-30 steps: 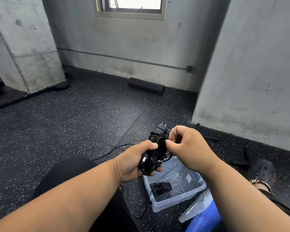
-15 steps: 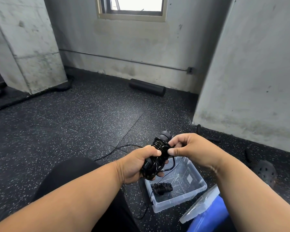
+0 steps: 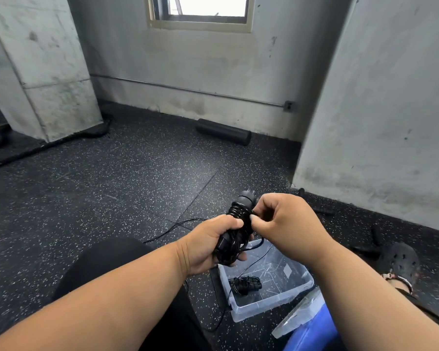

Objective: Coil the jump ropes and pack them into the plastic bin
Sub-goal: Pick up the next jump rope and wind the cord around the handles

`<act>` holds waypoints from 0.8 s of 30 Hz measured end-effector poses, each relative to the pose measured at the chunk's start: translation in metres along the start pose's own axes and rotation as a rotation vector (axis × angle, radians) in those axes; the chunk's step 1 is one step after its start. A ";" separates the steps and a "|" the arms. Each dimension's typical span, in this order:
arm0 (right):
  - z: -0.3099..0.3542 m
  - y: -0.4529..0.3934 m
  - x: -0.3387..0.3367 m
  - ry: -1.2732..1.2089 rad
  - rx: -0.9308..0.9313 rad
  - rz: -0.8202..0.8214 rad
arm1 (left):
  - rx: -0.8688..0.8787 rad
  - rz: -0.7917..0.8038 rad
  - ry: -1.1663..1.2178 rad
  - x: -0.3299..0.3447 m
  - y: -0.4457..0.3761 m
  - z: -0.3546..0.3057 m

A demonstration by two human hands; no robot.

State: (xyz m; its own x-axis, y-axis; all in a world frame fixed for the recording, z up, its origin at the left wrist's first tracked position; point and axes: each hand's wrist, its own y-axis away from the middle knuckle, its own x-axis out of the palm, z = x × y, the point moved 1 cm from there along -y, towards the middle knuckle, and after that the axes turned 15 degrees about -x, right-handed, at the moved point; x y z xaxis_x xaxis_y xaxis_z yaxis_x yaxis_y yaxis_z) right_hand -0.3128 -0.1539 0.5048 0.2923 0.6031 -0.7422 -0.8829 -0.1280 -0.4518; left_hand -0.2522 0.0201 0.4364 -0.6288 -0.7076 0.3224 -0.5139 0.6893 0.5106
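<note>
Your left hand (image 3: 208, 245) fingers curl around the black coiled jump rope bundle (image 3: 235, 230), held just above the clear plastic bin (image 3: 284, 304); your right hand (image 3: 284, 221) pinches its cord near the top. Inside the bin lies a second coiled black rope (image 3: 246, 285).

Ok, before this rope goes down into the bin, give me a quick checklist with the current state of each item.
1. Left hand grips the rope bundle: ok.
2. Right hand pinches the cord at the coils: ok.
3. Cord fully wound: not ok, a loose strand hangs from the bundle.
4. End secured: cannot tell, fingers hide it.
5. Bin open, directly below the hands: ok.
6. Room in bin: ok, one coiled rope inside, floor mostly bare.
</note>
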 end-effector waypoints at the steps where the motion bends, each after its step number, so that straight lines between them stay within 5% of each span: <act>1: 0.003 0.000 -0.002 0.031 -0.014 0.009 | -0.003 0.001 0.004 0.001 0.001 0.000; 11: 0.013 -0.003 0.006 0.289 -0.174 0.020 | -0.011 0.022 0.036 0.005 0.008 -0.004; 20: 0.000 -0.005 0.009 0.219 -0.124 -0.074 | -0.013 0.054 0.052 0.000 0.005 -0.013; 24: -0.002 -0.009 0.008 0.003 -0.056 -0.089 | 0.045 0.037 0.044 -0.002 0.003 -0.009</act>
State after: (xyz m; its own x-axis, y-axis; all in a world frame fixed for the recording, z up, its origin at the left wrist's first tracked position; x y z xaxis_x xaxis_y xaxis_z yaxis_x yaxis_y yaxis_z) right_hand -0.3018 -0.1495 0.5020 0.3699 0.6119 -0.6991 -0.8315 -0.1176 -0.5429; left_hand -0.2468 0.0224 0.4442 -0.6222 -0.6869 0.3755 -0.5173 0.7208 0.4614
